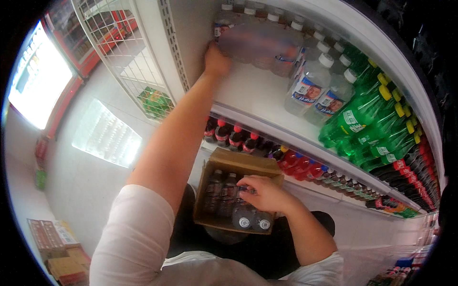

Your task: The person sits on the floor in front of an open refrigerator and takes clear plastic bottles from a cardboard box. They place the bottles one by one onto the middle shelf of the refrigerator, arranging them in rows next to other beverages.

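Observation:
My left arm stretches up to the far left end of the upper shelf point(248, 90). There my left hand point(217, 61) is closed against the side of a clear plastic bottle, its fingers partly hidden. Clear bottles with white caps and blue-and-white labels stand beside it, part of that row being blurred. Below, an open cardboard box point(202, 209) rests in front of my body. Inside it stand several clear bottles point(216, 188), two with white caps toward me point(253, 217). Over the box, my right hand point(264, 193) curls its fingers and thumb around the top of a bottle.
Right of the clear bottles point(307, 88), green bottles with yellow caps point(353, 121) and dark cola bottles point(405, 174) fill the shelf. A lower shelf holds red-capped dark bottles point(236, 138) and red drinks point(296, 162). A white wire rack point(119, 52) adjoins the shelf's left side; cartons point(67, 267) sit lower left.

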The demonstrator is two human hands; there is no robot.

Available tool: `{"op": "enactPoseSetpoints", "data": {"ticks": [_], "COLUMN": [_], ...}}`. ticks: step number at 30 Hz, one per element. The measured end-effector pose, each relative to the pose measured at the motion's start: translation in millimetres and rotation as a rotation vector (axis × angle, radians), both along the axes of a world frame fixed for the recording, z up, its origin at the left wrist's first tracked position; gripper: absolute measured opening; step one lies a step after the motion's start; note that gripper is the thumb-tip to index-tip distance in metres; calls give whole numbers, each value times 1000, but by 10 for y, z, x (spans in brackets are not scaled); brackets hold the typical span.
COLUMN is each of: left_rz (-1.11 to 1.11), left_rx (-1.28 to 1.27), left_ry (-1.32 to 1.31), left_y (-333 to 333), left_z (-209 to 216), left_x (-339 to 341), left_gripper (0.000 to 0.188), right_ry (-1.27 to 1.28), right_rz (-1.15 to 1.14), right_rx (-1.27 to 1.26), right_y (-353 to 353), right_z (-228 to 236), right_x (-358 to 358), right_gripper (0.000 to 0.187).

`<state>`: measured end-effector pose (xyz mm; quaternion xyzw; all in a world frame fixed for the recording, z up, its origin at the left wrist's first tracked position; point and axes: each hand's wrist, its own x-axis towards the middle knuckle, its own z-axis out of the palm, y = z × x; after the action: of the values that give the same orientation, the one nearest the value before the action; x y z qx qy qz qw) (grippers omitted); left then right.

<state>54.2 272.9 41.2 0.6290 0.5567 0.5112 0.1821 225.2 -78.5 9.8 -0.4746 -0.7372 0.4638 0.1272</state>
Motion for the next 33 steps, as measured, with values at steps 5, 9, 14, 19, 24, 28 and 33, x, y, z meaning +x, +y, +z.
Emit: {"op": "enactPoseSetpoints", "data": {"ticks": [5, 9, 14, 19, 24, 28, 33], "left_rz": [139, 50, 30, -51, -24, -128, -337], "left_rx": [175, 179, 145, 43, -68, -206, -433], "left_ry": [203, 226, 310, 323, 486, 921, 953], "left_y": [-88, -46, 26, -37, -35, 235, -148], "left_z": [-80, -73, -122, -104, -100, -63, 285], "left_x": [105, 28, -21, 67, 97, -113, -128], "left_gripper": [56, 61, 76, 92, 103, 91, 73], "right_ry": [-27, -180, -498, -588, -588, -509, -414], "right_rz": [78, 143, 391, 512, 546, 522, 505], "right_rx": [42, 51, -167, -311, -155, -202, -191], "right_y": [-33, -79, -140, -293, -352, -320, -324], "right_z": [-65, -141, -183, -348, -400, -475, -481], "right_x": [18, 18, -74, -171, -289, -348, -332], "right_gripper": [35, 40, 52, 66, 74, 76, 76]}}
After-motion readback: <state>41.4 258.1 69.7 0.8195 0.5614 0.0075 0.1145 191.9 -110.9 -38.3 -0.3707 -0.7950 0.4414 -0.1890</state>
